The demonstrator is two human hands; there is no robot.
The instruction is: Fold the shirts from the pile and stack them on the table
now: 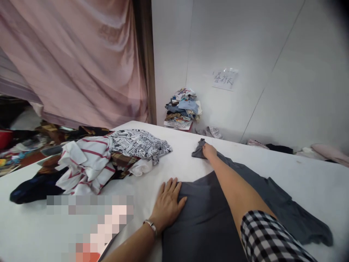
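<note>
At the far left of the white table, a dark garment lies beside a heap of clothes: a red-striped white shirt with a black-and-white printed shirt resting against its right side. A blurred patch covers part of the table's near edge.

Further right, the left hand lies flat, fingers spread and relaxed, palm pressing the left edge of a grey shirt; it grips nothing. A watch sits on that wrist. The grey shirt is spread over the near middle and right of the table, reaching toward the far edge.

The right hand stretches out over the shirt, fingers closed on its far end, a bunched bit of grey cloth. A checked sleeve covers the upper arm.

Behind, a pile of folded clothes stands against the wall, with a paper note taped to its right.
</note>
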